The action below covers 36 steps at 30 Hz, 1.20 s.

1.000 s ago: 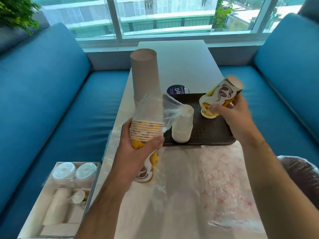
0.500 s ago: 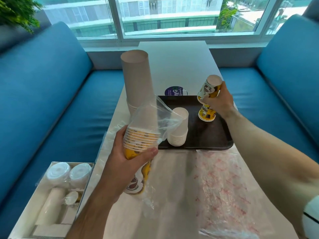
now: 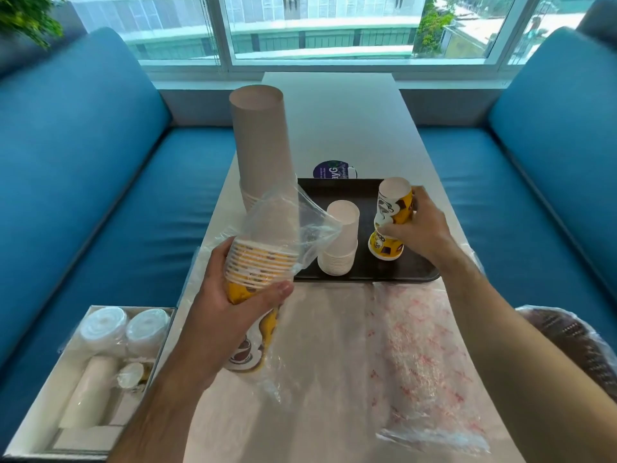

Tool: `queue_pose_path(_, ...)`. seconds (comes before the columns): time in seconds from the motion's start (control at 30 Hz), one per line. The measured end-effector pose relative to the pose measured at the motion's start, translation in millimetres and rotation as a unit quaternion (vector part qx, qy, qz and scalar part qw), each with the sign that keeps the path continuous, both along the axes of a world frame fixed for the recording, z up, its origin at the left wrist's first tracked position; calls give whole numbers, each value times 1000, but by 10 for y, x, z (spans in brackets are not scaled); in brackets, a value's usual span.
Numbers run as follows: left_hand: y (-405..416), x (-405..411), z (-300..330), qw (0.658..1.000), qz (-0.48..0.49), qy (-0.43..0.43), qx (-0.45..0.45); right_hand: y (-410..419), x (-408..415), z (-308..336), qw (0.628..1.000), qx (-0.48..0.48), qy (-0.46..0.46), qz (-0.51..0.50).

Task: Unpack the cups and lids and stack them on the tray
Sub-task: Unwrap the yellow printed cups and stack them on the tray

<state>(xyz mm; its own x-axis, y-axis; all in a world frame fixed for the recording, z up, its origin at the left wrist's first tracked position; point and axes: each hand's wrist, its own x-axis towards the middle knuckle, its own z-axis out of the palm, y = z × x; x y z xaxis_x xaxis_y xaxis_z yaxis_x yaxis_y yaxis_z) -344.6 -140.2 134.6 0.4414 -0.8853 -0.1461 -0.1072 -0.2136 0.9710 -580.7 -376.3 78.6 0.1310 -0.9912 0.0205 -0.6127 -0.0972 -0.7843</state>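
Cups, yellow printed: a short stack (image 3: 387, 240) stands upside down on the tray (image 3: 367, 275), near its right edge; one more cup (image 3: 394, 203) is being lowered onto it.
Right hand (image 3: 415, 228): fingers curled round that upper cup, holding it tilted slightly off the stack's axis.
Left hand (image 3: 233, 309): grips a sleeve of yellow cups (image 3: 262, 262) at the rims, above the table's left edge, clear plastic wrap (image 3: 300, 222) loose around its upper part.
Cups, white: a small inverted stack (image 3: 339, 243) sits mid-tray, just beside the yellow one.
Tall plain stack (image 3: 263, 152): stands at the tray's left edge, behind the held sleeve.
Lids (image 3: 125, 325): in the box (image 3: 30, 416) on the seat, not yet unpacked.
Stage, judged: cup transfer under way, most yellow cups not yet moved.
Risk 1: the tilted cup may seat crookedly and tip the short stack toward the white one.
Risk 2: loose wrap could brush the white stack or catch on the tall one.
Risk 3: the sleeve, held one-handed at one end, may sag or shed cups.
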Motion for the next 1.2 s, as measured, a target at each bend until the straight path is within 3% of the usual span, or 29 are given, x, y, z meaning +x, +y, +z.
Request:
queue_pose_path(0.4,128,23,-17,998,-37,-57,15,284,26,-237,999,41,-13,-27)
queue_pose_path(0.87,238,12,140,993,-56,-103,34,469,123,-334,992,54,75,-89)
queue_pose_path(1.03,253,15,65,987,-80,-136,34,693,155,219,992,-73,0,-103)
queue_pose_path(1.1,253,0,53,985,-89,-144,36,826,171,492,989,-103,-94,-44)
queue_pose_path(1.2,237,-29,43,983,-98,-152,36,1054,275,841,973,-63,-177,132)
